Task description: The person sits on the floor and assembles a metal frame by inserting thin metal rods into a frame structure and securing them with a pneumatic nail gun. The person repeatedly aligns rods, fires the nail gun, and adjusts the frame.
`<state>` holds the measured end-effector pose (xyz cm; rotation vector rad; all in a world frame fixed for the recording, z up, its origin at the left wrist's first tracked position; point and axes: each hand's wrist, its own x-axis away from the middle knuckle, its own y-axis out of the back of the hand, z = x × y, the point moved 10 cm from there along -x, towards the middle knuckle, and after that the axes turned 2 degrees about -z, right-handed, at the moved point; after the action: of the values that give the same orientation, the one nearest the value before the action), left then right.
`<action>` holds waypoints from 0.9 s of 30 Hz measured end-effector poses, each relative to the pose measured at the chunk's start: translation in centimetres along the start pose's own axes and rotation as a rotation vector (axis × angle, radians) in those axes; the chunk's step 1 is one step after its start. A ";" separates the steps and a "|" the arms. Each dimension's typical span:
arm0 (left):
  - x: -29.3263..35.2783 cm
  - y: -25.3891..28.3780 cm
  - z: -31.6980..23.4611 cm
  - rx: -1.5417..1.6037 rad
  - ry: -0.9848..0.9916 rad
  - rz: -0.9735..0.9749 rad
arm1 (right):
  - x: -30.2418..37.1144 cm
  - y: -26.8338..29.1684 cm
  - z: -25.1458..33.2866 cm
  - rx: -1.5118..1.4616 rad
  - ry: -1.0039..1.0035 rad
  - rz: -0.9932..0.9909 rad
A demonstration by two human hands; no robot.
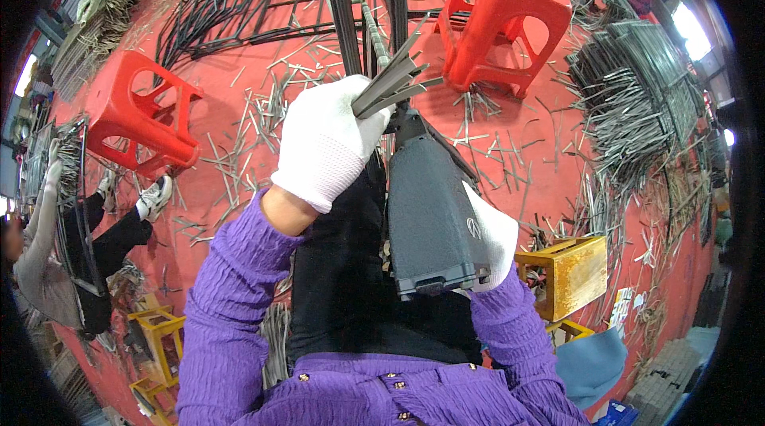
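Note:
My left hand (328,139), in a white knit glove, is closed round a small bundle of flat grey strips (394,85) whose ends fan out to the upper right. My right hand (496,236), gloved too, wraps the right side of a dark grey, block-shaped power tool (434,207); its exact kind is unclear and most of the fingers are hidden behind it. The tool's narrow end points away from me, close to the strips and the dark frame bars (341,7) that run away from my lap. Whether the tool touches a bar cannot be made out.
Red plastic stools stand at the far left (147,111) and far right (510,11). Cut strips (239,163) litter the red floor (550,147). A stack of dark frames (637,91) lies right, a yellow wooden stool (570,274) nearer. At left sits another person (48,266).

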<state>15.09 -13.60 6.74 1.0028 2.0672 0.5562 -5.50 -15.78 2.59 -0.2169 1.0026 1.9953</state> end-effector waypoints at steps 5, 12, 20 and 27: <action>-0.2 0.0 0.3 0.031 0.035 0.022 | 0.2 -0.6 -0.6 -0.067 -0.108 0.057; 0.8 2.2 0.0 0.204 0.072 -0.072 | 0.4 -0.5 -0.8 -0.080 -0.105 -0.003; 1.7 2.9 3.0 0.216 0.290 0.061 | 1.4 -0.3 -2.4 -0.192 -0.145 0.035; 1.5 2.8 2.8 0.183 0.254 0.067 | 2.1 -0.4 -3.5 -0.288 -0.258 0.025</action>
<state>18.03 -10.56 6.14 1.1605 2.3493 0.5602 -7.25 -16.90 -0.97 -0.0987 0.5572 2.1225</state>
